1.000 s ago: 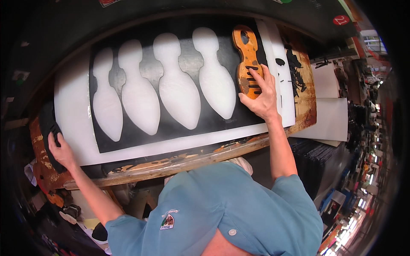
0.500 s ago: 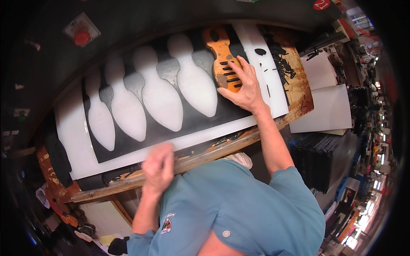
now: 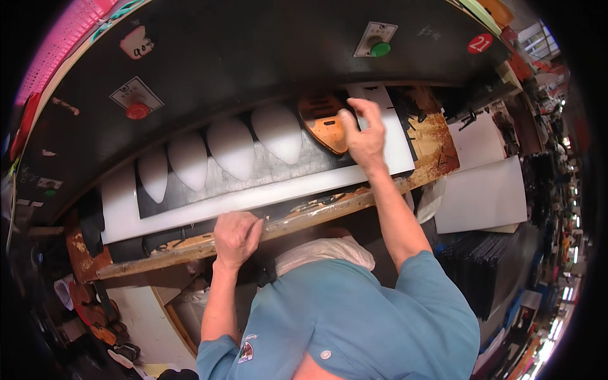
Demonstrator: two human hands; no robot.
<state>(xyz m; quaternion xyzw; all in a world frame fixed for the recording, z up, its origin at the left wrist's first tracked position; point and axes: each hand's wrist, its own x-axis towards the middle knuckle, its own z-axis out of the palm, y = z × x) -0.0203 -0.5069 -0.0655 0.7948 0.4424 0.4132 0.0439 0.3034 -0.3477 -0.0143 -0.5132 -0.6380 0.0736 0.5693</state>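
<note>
A black sheet (image 3: pixel 266 174) with several white bulb-shaped cut-outs (image 3: pixel 231 147) lies on a white sheet (image 3: pixel 190 212) on a worn wooden bench. An orange cutting die (image 3: pixel 326 130) rests on the black sheet's right end, partly under a black machine beam (image 3: pixel 253 57). My right hand (image 3: pixel 365 136) grips the die's right edge with its fingers curled. My left hand (image 3: pixel 236 236) is closed over the bench's front wooden edge (image 3: pixel 158 253), near the middle.
The black beam overhangs the far half of the sheets and carries a red button (image 3: pixel 137 111) and a green button (image 3: pixel 379 49). White boards (image 3: pixel 484 193) lie to the right of the bench. Cluttered shelves and stacked dark sheets (image 3: pixel 500 272) fill the right side.
My left hand left the sheet's left end and came to the bench's front edge. The die and sheet tops now sit under the black beam, with my right hand still on the die.
</note>
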